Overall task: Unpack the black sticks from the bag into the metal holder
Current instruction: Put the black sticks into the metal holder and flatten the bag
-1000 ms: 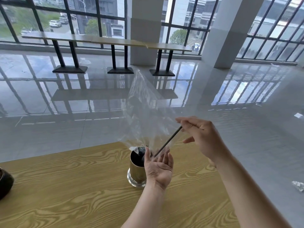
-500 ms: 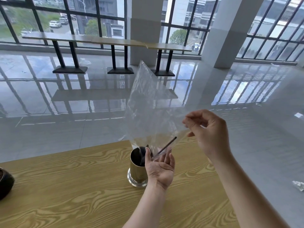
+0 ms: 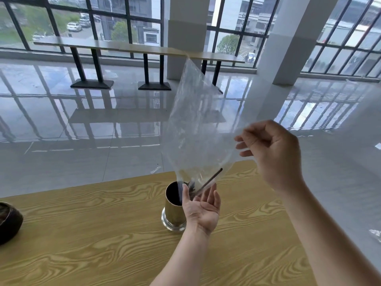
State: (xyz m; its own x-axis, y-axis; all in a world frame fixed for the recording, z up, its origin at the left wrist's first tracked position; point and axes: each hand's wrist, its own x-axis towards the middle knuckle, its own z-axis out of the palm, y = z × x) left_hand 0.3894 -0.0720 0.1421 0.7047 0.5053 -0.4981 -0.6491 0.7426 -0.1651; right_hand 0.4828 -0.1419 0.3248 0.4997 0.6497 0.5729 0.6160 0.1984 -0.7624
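A brass-coloured metal holder (image 3: 173, 215) stands upright on the wooden table (image 3: 103, 234). Above it hangs a clear plastic bag (image 3: 195, 124), tilted, with its lower end at the holder's mouth. One black stick (image 3: 212, 179) lies slanted inside the bag's lower part, and dark stick ends show at the holder's rim. My left hand (image 3: 203, 211) is palm up beside the holder, with straight fingers cupping the bag's lower end. My right hand (image 3: 274, 153) pinches the bag's upper edge, raised to the right.
A dark round object (image 3: 9, 221) sits at the table's left edge. The table's far edge runs just behind the holder, with shiny tiled floor beyond. A crumpled bit of plastic (image 3: 376, 234) lies on the floor at the right. Long bar tables (image 3: 123, 46) stand by the windows.
My right hand let go of the stick's upper end and lifted the bag's edge higher and to the right. The stick slid lower toward the holder. My left hand stayed put.
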